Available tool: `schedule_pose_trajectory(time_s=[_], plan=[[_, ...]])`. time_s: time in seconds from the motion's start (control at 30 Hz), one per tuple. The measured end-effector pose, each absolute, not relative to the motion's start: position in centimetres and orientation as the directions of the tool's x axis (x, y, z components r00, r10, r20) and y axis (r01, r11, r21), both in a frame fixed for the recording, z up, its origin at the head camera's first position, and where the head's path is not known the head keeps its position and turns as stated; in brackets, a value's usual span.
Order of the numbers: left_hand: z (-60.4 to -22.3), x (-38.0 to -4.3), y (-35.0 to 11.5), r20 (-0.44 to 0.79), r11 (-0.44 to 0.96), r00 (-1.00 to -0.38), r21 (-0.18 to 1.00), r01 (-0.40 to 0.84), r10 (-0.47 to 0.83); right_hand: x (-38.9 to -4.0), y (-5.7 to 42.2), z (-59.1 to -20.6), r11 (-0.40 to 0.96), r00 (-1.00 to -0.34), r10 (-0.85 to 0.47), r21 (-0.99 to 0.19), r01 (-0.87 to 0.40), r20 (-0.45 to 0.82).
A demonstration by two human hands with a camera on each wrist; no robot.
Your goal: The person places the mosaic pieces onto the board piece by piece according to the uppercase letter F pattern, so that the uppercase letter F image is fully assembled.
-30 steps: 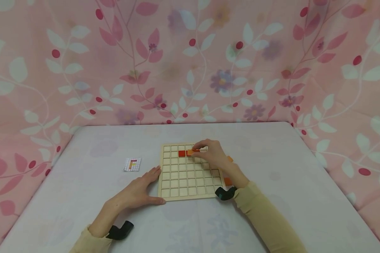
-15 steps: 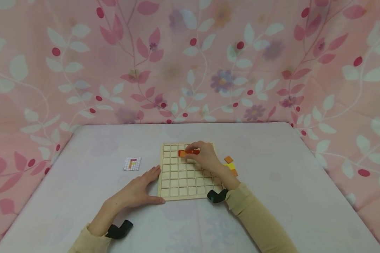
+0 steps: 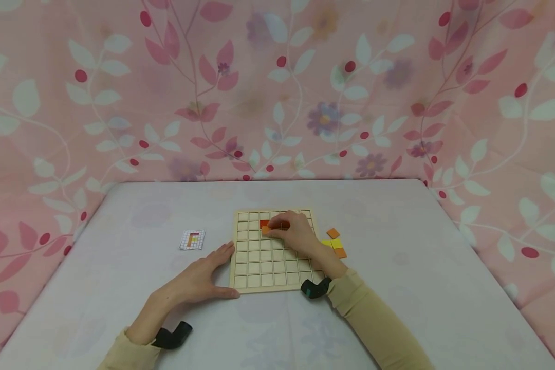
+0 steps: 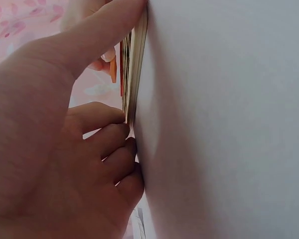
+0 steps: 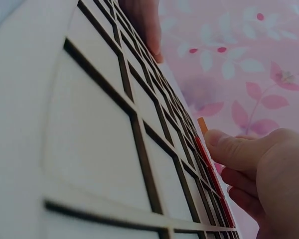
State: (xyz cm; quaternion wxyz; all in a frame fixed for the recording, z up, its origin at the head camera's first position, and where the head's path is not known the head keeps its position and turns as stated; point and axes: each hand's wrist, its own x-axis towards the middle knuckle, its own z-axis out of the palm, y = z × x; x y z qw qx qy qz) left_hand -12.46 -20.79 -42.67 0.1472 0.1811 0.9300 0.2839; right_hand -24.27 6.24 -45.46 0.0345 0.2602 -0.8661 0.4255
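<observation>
A pale wooden grid board [image 3: 266, 267] lies flat on the table. My right hand [image 3: 299, 235] pinches a small orange square tile [image 3: 265, 230] between thumb and fingers, over the board's upper part. In the right wrist view that orange tile [image 5: 203, 124] stands raised off the grid, close to a row of red tiles [image 5: 204, 151]. One red tile [image 3: 264, 223] shows in the head view; my right hand covers the rest of that row. My left hand [image 3: 195, 280] is spread at the board's left side, fingertips touching the edge and thumb at the near left corner.
Right of the board lie loose orange [image 3: 333, 233] and yellow tiles [image 3: 336, 244], partly beside my right wrist. A small pattern card [image 3: 192, 240] lies left of the board. A floral cloth [image 3: 277, 103] hangs behind the white-covered table [image 3: 384, 216].
My right hand has carried the orange tile leftward along the red row, then slightly nearer to me. Loose tiles at right have come into view. My left hand stays in place.
</observation>
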Motion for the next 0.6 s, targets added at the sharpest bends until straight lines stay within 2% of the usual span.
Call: schedule_pose_trajectory(time_s=[0.27,0.6], plan=[[-42.81,-12.53,-20.93,-0.154,0.768,-0.889,0.579,0.273,0.432,-24.08,5.98,-45.74,0.518,-0.848,-0.453,-0.692,-0.503,0.277],[-42.96,-12.56,-20.95,-0.153,0.77,-0.89,0.577,0.273,0.43,-23.72,5.88,-45.52,0.521,-0.813,-0.469,-0.635,-0.57,0.345]])
